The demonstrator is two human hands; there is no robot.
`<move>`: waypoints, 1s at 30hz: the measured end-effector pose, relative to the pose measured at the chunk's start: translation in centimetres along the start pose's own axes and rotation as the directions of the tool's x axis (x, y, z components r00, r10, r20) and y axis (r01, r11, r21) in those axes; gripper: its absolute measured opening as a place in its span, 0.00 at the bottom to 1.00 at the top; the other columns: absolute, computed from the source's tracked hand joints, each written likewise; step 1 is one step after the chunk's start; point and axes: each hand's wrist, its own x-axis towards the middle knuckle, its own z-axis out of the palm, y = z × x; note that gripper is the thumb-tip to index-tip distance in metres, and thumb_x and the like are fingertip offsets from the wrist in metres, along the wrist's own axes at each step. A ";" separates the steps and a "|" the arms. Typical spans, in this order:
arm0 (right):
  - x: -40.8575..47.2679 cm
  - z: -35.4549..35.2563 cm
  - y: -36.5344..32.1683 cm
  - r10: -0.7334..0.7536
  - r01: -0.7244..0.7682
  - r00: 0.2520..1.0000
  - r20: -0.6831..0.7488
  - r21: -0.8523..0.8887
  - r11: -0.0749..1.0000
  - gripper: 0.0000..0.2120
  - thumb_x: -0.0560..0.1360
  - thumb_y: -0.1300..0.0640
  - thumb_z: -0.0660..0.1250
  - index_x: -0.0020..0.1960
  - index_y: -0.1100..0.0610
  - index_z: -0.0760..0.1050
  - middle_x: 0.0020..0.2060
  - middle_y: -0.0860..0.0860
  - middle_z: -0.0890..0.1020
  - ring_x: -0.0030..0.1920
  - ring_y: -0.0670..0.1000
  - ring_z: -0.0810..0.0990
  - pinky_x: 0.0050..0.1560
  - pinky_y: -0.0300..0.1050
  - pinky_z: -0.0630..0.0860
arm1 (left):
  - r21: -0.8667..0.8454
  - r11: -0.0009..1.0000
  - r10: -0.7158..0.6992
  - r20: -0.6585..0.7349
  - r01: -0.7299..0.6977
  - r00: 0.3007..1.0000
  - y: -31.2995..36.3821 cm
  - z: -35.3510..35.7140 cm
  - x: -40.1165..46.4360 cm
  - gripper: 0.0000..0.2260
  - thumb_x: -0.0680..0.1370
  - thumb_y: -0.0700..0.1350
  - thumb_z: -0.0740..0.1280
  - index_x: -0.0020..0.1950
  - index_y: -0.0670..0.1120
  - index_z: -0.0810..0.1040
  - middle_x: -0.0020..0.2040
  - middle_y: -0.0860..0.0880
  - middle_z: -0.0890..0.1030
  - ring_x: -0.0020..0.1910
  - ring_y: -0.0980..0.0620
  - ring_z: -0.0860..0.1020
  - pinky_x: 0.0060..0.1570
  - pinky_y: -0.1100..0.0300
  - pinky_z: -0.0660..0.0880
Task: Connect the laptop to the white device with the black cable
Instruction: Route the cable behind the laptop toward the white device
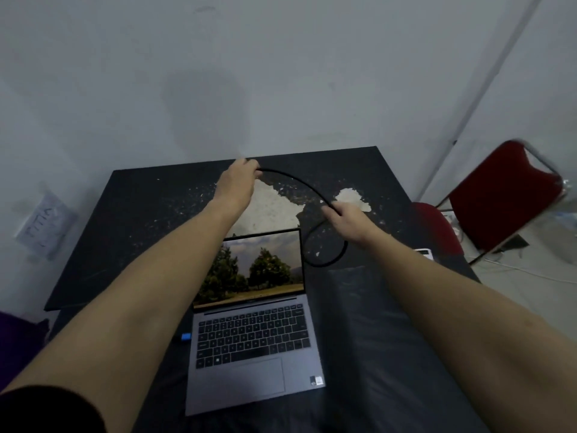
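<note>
An open grey laptop [253, 345] sits on the black table [131, 214], its screen showing trees. Both of my hands are stretched out beyond the screen. My left hand [239, 182] grips one end of the black cable [299, 182] near the table's far edge. The cable arcs to my right hand [348, 221], which is closed around it, then curls into a loop [331, 259] lying on the table beside the screen. A white device [425, 254] peeks out at the table's right edge, mostly hidden behind my right forearm.
A small blue plug [186, 336] sticks out at the laptop's left side. A red chair [499, 201] stands to the right of the table. The tabletop has worn, pale patches [274, 207] behind the laptop. A wall rises directly beyond the table.
</note>
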 end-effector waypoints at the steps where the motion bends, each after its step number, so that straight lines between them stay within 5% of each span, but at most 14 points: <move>1: -1.1 -0.5 1.7 0.039 -0.040 0.999 0.029 0.045 0.998 0.16 0.82 0.45 0.62 0.42 0.54 0.77 0.35 0.49 0.78 0.37 0.49 0.76 0.39 0.46 0.70 | -0.023 0.998 -0.062 -0.022 0.062 0.998 0.2 0.2 0.1 0.07 0.81 0.43 0.63 0.49 0.41 0.78 0.46 0.41 0.78 0.43 0.40 0.76 0.38 0.55 0.65; 4: -3.7 -1.4 4.6 0.134 -0.155 0.985 0.109 0.212 0.965 0.19 0.80 0.41 0.63 0.35 0.52 0.72 0.30 0.49 0.71 0.29 0.48 0.68 0.33 0.44 0.67 | -0.127 0.969 -0.212 0.006 0.211 0.977 1.4 1.1 -0.1 0.08 0.80 0.44 0.64 0.55 0.42 0.78 0.48 0.43 0.79 0.45 0.43 0.77 0.41 0.54 0.69; 7: -4.5 -2.6 4.3 0.181 -0.223 0.974 0.135 0.453 0.863 0.17 0.81 0.45 0.61 0.37 0.52 0.71 0.27 0.47 0.67 0.25 0.46 0.64 0.26 0.40 0.63 | -0.341 0.881 -0.308 0.110 0.327 0.945 5.0 2.3 -2.8 0.19 0.80 0.46 0.65 0.70 0.48 0.66 0.45 0.52 0.78 0.42 0.55 0.76 0.38 0.63 0.70; 11: -4.1 -3.3 1.0 0.342 -0.375 0.922 0.182 0.635 0.675 0.13 0.83 0.53 0.54 0.42 0.55 0.69 0.25 0.47 0.63 0.19 0.44 0.60 0.20 0.37 0.60 | -0.515 0.829 -0.030 0.350 0.219 0.936 11.0 4.4 -9.5 0.16 0.80 0.60 0.56 0.57 0.51 0.75 0.46 0.55 0.79 0.46 0.55 0.78 0.41 0.60 0.73; 14: -4.2 -3.4 -1.1 0.397 -0.411 0.896 0.199 0.708 0.574 0.14 0.84 0.56 0.52 0.42 0.55 0.68 0.27 0.48 0.63 0.19 0.45 0.60 0.21 0.38 0.62 | -0.593 0.737 0.113 0.582 0.326 0.805 14.2 5.9 -15.2 0.14 0.80 0.59 0.57 0.56 0.54 0.76 0.51 0.52 0.82 0.50 0.54 0.80 0.51 0.53 0.76; 17: -4.7 -3.0 -2.2 0.424 -0.428 0.880 0.215 0.748 0.508 0.13 0.84 0.59 0.51 0.43 0.56 0.68 0.28 0.50 0.64 0.25 0.48 0.64 0.24 0.40 0.72 | -0.564 0.751 0.091 0.605 0.345 0.791 15.8 7.3 -18.9 0.04 0.80 0.53 0.62 0.53 0.54 0.73 0.49 0.55 0.82 0.49 0.57 0.80 0.52 0.55 0.77; 20: -5.9 -2.3 -2.1 0.406 -0.417 0.893 0.196 0.702 0.578 0.13 0.82 0.58 0.56 0.41 0.57 0.72 0.30 0.52 0.71 0.28 0.51 0.70 0.30 0.44 0.72 | -0.624 0.573 -0.084 0.599 0.531 0.796 17.0 7.8 -20.2 0.05 0.83 0.40 0.56 0.50 0.44 0.71 0.49 0.44 0.82 0.48 0.48 0.81 0.44 0.60 0.78; 22: -7.6 -2.0 -1.0 0.410 -0.405 0.903 0.126 0.568 0.716 0.12 0.79 0.55 0.58 0.40 0.57 0.74 0.32 0.54 0.74 0.29 0.52 0.71 0.30 0.42 0.66 | -0.647 0.447 -0.190 0.606 0.618 0.772 17.5 7.3 -20.5 0.06 0.83 0.38 0.54 0.51 0.42 0.69 0.50 0.40 0.82 0.47 0.45 0.82 0.35 0.65 0.76; 24: -9.6 -1.7 1.1 0.463 -0.458 0.881 0.100 0.432 0.777 0.11 0.78 0.55 0.58 0.42 0.59 0.73 0.33 0.56 0.73 0.28 0.53 0.70 0.28 0.40 0.65 | -0.661 0.329 -0.248 0.628 0.674 0.738 17.6 7.1 -20.8 0.07 0.84 0.39 0.52 0.52 0.43 0.68 0.50 0.41 0.82 0.46 0.45 0.83 0.36 0.59 0.76; 30: -18.6 0.6 6.9 0.662 -0.686 0.726 0.187 0.268 0.677 0.14 0.81 0.48 0.59 0.43 0.58 0.72 0.32 0.55 0.73 0.27 0.53 0.72 0.28 0.39 0.68 | -0.686 -0.059 -0.245 0.714 0.725 0.656 17.4 6.5 -23.0 0.07 0.85 0.39 0.50 0.55 0.44 0.67 0.52 0.40 0.81 0.45 0.44 0.85 0.37 0.52 0.81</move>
